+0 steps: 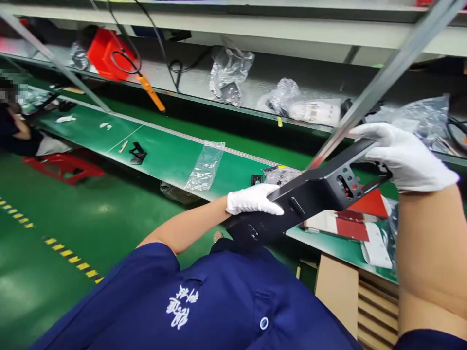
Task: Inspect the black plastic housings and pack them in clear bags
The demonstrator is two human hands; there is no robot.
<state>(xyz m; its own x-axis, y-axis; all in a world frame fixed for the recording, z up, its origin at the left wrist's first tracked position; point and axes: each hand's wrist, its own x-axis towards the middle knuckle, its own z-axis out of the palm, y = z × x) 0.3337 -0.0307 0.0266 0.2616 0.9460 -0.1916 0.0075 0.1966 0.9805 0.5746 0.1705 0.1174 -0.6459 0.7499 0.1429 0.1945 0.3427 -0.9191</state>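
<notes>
Both my hands wear white gloves and hold a long black housing (288, 206) tilted in front of my chest, its upper end to the right. My left hand (255, 199) is closed on its lower left edge, thumb lying on the face. At the raised end, my right hand (404, 155) grips the frame-like part, with some fingers hidden behind it. That end has several round holes and a cut-out. Below it on the green bench lie a red and white box (339, 224) and a white strip (375, 245).
A green workbench (164, 165) carries a clear plastic bag (206, 166) and a small black bracket (137, 153). Bagged parts (231, 73) and a red bin (111, 54) sit on the shelf above. A slanted metal post (379, 82) rises close by my right hand. Cardboard (337, 296) stands below; another person (18, 126) sits far left.
</notes>
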